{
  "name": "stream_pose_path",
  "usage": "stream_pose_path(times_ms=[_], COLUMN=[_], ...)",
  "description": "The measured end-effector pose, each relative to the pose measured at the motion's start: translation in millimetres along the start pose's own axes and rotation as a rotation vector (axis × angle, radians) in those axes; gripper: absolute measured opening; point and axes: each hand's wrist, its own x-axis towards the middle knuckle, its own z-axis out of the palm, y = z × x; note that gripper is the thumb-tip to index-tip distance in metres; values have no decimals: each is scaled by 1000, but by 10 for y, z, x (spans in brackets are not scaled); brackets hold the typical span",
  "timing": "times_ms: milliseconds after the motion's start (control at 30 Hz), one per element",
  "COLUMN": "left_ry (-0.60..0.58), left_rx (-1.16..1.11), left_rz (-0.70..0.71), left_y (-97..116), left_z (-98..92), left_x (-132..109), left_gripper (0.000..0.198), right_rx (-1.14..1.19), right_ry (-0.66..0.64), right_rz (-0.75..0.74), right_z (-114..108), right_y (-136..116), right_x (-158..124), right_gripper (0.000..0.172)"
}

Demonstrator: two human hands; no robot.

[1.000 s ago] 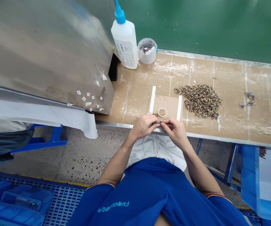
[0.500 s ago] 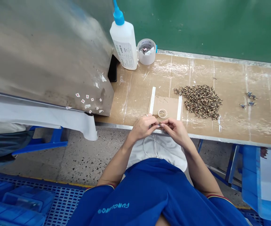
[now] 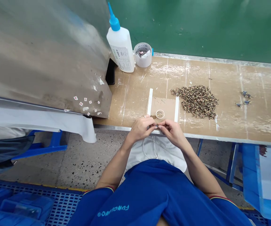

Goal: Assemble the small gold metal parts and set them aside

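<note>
We see the left hand and the right hand of the person held close together, just over the front edge of the table. Both hands are closed, and their fingertips pinch a small dark part between them. It is too small and too covered by the fingers for us to tell its exact form. A ring sits on one finger of the left hand.

Just behind the hands lies a cardboard square between two white strips, and on it stands a small round ring-shaped piece. To the right is a large heap of small speckled parts, and farther right are only a few blue-tipped pieces. So we judge that little is done — most of the heap seems left.

Near the back edge stand a white glue-type bottle with a blue nozzle and a clear cup. The bottle has a printed label, but we cannot read it. On the steel cabinet are small white stickers. The blue shirt has light letters, seen upside down — perhaps "FUNGLUNG", but we are not sure.
</note>
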Motion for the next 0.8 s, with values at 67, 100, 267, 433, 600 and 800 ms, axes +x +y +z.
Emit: stream_pose_path(times_ms=[67, 100, 267, 433, 600, 800], left_ry=[13, 22, 38, 30, 10, 13], left_rx=[-1, -2, -5, -17, -12, -8], left_rz=[16, 23, 4, -12, -5, -11], left_y=[1, 2, 12, 14, -1, 4], left_z=[3, 5, 12, 5, 1, 1], left_x=[2, 3, 7, 7, 4, 5], left_gripper=[22, 22, 21, 22, 21, 22], right_rx=[9, 20, 91, 139, 98, 85], right_ry=[1, 9, 50, 53, 14, -6], right_rz=[4, 5, 28, 59, 35, 37], right_z=[-6, -1, 40, 39, 12, 6], right_y=[5, 8, 26, 25, 22, 43], right_x=[11, 13, 4, 2, 9, 21], right_gripper=[25, 25, 29, 33, 32, 32])
